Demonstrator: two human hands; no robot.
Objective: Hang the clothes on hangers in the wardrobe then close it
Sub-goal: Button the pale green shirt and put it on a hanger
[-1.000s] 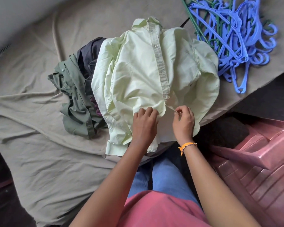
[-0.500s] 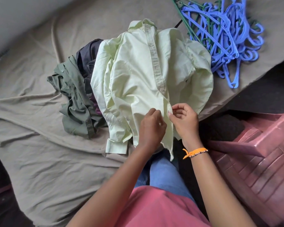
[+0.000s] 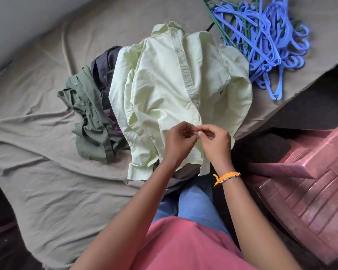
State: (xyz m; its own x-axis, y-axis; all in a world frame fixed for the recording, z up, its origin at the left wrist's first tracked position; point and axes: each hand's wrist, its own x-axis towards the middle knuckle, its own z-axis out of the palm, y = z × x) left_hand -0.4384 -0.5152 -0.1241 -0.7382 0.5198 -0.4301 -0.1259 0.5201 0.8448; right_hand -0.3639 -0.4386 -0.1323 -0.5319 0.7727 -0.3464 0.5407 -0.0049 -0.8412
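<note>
We see pale green shirt (image 3: 164, 98) lying front-up on grey bedsheet (image 3: 47, 191), atop crumpled olive shirt (image 3: 90, 121). Left hand (image 3: 179, 143) and right hand (image 3: 216, 144) meet at shirt's lower placket, fingertips pinching fabric there. Heap of blue hangers (image 3: 261, 41) lies just beside shirt, upper right.

A pale green shirt (image 3: 164, 90) lies buttoned-side up on the clothes pile, blue hangers (image 3: 261, 41) heaped just beside.

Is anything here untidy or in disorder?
Yes. The blue hangers lie in a tangled heap on the bed sheet, and the olive shirt sits crumpled beside the pale green shirt.
</note>
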